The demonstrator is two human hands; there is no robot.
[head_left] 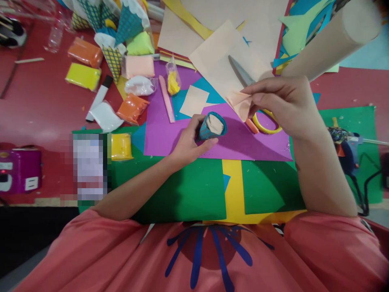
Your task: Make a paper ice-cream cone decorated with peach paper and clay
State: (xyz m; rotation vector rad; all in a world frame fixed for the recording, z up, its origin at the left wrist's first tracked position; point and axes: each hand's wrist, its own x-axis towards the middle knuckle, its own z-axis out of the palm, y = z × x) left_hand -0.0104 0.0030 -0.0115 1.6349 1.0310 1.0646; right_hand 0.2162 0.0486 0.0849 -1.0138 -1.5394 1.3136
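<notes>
My left hand point(190, 140) is wrapped round a small blue patterned cone point(206, 129), its open end tilted up and stuffed with crumpled cream material point(214, 124). A folded peach piece of paper point(240, 104) is pinched between the thumb and fingers of my right hand point(273, 99). Under that hand lie scissors point(241, 72) with yellow handle rings, partly covered by the hand and paper. Near the cone, a small peach paper square point(194, 100) and a pink stick-like tool point(166, 99) rest on purple sheets point(255, 142).
At the upper left stand finished-looking paper cones point(127, 22) beside wrapped clay packs point(83, 76) and a marker point(99, 97). A glue gun point(349, 150) with a cable lies at right. A large peach roll point(328, 44) slants at upper right. Green sheets point(182, 190) cover the near edge.
</notes>
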